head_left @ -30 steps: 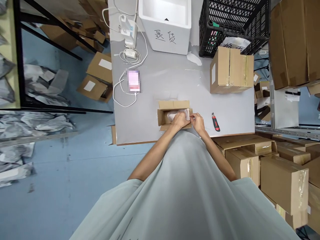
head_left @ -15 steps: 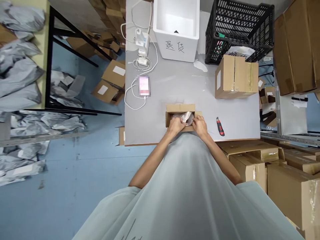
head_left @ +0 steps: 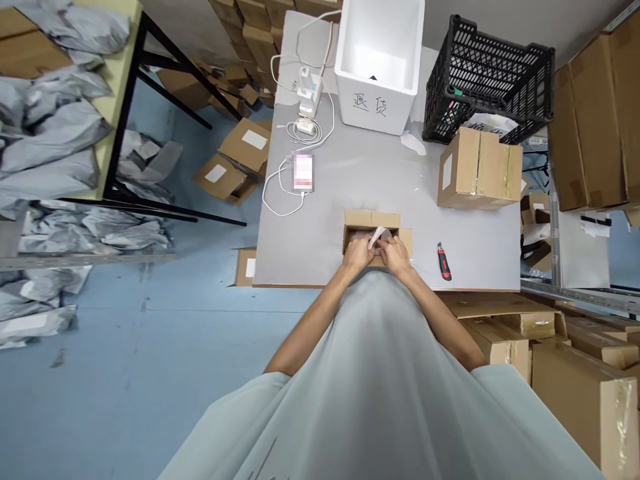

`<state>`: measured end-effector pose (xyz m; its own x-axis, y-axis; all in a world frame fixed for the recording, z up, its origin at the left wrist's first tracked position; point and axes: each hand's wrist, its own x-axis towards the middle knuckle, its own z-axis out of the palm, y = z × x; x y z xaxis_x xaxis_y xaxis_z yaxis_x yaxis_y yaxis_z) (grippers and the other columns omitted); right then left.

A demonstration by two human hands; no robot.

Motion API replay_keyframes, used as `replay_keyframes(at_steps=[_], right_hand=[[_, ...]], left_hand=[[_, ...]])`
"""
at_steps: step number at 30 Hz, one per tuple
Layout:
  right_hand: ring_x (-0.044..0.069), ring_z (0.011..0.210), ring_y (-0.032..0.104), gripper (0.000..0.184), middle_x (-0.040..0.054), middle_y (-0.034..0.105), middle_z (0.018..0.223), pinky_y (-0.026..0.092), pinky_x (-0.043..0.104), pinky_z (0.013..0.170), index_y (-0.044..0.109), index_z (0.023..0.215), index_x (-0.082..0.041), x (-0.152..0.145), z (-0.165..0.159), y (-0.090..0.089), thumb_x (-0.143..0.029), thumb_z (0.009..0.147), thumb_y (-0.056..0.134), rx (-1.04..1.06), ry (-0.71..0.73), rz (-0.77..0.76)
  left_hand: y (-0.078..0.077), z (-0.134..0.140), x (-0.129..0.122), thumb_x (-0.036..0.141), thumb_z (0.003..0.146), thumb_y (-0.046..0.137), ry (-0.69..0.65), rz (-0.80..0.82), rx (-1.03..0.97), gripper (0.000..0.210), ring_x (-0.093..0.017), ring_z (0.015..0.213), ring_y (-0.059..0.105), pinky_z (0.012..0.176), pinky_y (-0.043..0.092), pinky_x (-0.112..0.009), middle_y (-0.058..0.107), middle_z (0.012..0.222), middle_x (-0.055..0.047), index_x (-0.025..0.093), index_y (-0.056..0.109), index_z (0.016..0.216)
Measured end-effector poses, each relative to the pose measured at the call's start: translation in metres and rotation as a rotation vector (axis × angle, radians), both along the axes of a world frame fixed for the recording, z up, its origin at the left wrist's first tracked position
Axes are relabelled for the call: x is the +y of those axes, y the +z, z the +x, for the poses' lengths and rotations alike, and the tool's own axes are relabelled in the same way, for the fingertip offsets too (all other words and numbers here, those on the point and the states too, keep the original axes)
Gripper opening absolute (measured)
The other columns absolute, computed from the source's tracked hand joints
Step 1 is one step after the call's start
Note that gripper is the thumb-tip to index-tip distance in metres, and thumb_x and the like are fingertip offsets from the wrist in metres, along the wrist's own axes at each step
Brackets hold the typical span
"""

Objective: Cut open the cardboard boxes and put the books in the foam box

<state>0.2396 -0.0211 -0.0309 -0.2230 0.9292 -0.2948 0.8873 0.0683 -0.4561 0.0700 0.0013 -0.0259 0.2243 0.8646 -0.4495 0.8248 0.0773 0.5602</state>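
Observation:
An open small cardboard box (head_left: 371, 219) sits near the table's front edge with its flaps folded out. Over it, my left hand (head_left: 359, 253) is closed in a pinch on a crumpled clear plastic bag (head_left: 385, 234), close to a white strip (head_left: 376, 237) that sticks up. From the other side, my right hand (head_left: 395, 255) also pinches the bag, its fingertips near the left ones. Both hands hide the front of the box and most of what lies inside. A red and black box cutter (head_left: 444, 262) lies to the right of the box.
On the grey table (head_left: 330, 180) stand a white foam box (head_left: 370, 110), a black crate (head_left: 500, 93) and a taped carton (head_left: 460, 167). A phone (head_left: 303, 172) on a cable and a power strip (head_left: 310, 93) lie at left. Cartons (head_left: 565, 387) are stacked at lower right.
My right hand has moved left, closer to my left hand, and the white strip now stands up more between them. The whole view has shifted slightly.

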Motion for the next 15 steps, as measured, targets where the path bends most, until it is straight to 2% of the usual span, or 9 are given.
replay_keyframes(at_steps=[4,7,11,13,15], right_hand=[[0.036,0.12,0.063,0.043,0.0173,0.075,0.125,0.056,0.053,0.111,0.076,0.141,-0.02,-0.012,0.015,0.009,-0.016,0.101,0.059,0.021,-0.103,0.095],[0.038,0.125,0.063,0.048,0.0189,0.073,0.135,0.054,0.059,0.115,0.07,0.147,-0.018,-0.017,0.028,0.021,-0.022,0.101,0.062,0.088,-0.218,0.138],[0.039,0.145,0.058,0.059,0.0196,0.065,0.156,0.047,0.062,0.126,0.065,0.154,-0.019,-0.011,0.041,0.053,-0.039,0.099,0.073,0.236,-0.223,0.168],[0.039,0.153,0.053,0.07,0.0175,0.061,0.164,0.043,0.061,0.13,0.061,0.159,-0.022,-0.006,0.044,0.077,-0.048,0.096,0.079,0.324,-0.214,0.166],[0.039,0.15,0.058,0.077,0.0148,0.064,0.161,0.046,0.058,0.127,0.061,0.16,-0.025,0.0,0.045,0.102,-0.052,0.092,0.084,0.455,-0.206,0.087]], left_hand=[[0.014,-0.006,0.0,0.019,0.101,0.058,0.025,0.006,0.072,0.042,-0.038,0.111,0.079,0.098,0.056,-0.042,0.084,0.114,-0.019,0.019,0.077,0.138],[0.032,-0.021,-0.004,0.021,0.103,0.055,0.089,0.057,0.022,0.045,-0.036,0.107,0.079,0.096,0.056,-0.041,0.084,0.114,-0.017,0.02,0.075,0.143],[0.062,-0.052,-0.001,0.034,0.106,0.055,0.159,0.063,-0.273,0.042,-0.03,0.104,0.078,0.093,0.058,-0.035,0.085,0.118,-0.01,0.02,0.077,0.139],[0.082,-0.066,0.005,0.049,0.107,0.056,0.12,-0.01,-0.501,0.047,-0.028,0.107,0.077,0.093,0.059,-0.034,0.083,0.125,-0.008,0.019,0.078,0.137],[0.103,-0.075,0.013,0.062,0.104,0.06,0.07,-0.092,-0.683,0.056,-0.029,0.112,0.076,0.096,0.059,-0.035,0.082,0.128,-0.008,0.019,0.079,0.134]])
